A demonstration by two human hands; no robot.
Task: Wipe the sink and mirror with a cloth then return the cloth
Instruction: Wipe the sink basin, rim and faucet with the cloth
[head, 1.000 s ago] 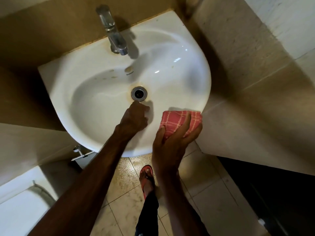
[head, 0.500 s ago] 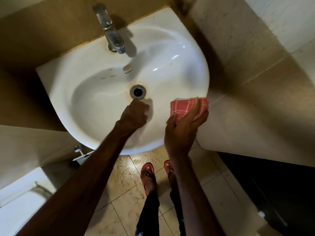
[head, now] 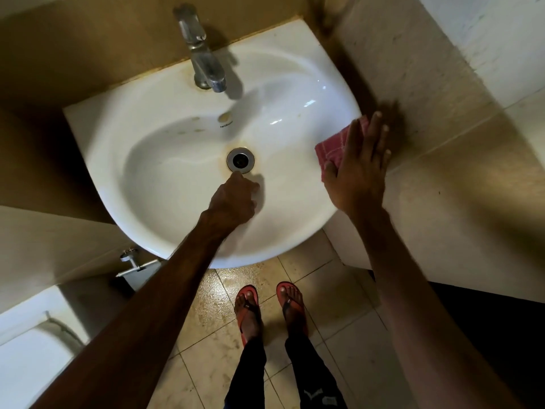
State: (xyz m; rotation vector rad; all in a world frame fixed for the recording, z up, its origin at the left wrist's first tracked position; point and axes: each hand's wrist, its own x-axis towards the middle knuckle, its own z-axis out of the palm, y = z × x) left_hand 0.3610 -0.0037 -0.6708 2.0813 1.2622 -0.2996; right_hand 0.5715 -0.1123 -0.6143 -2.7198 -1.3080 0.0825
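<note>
On the right of the sink (head: pixel 165 137), a pink cloth (head: pixel 331 146).
Right hand (head: pixel 358 175) presses it, fingers flat; left hand (head: pixel 233 199) curled, empty, by the drain (head: pixel 240 160).

White sink (head: pixel 118 119) — pink cloth (head: pixel 331 147) on rim

A pair of red flip-flops (head: pixel 245 290) stands on glossy beige floor tiles (head: pixel 206 349); a metal valve (head: pixel 129 257) juts out at left.

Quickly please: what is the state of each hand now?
Left hand: fingers curled, holding nothing visible.
Right hand: open, pressing the cloth on the sink rim.
</note>
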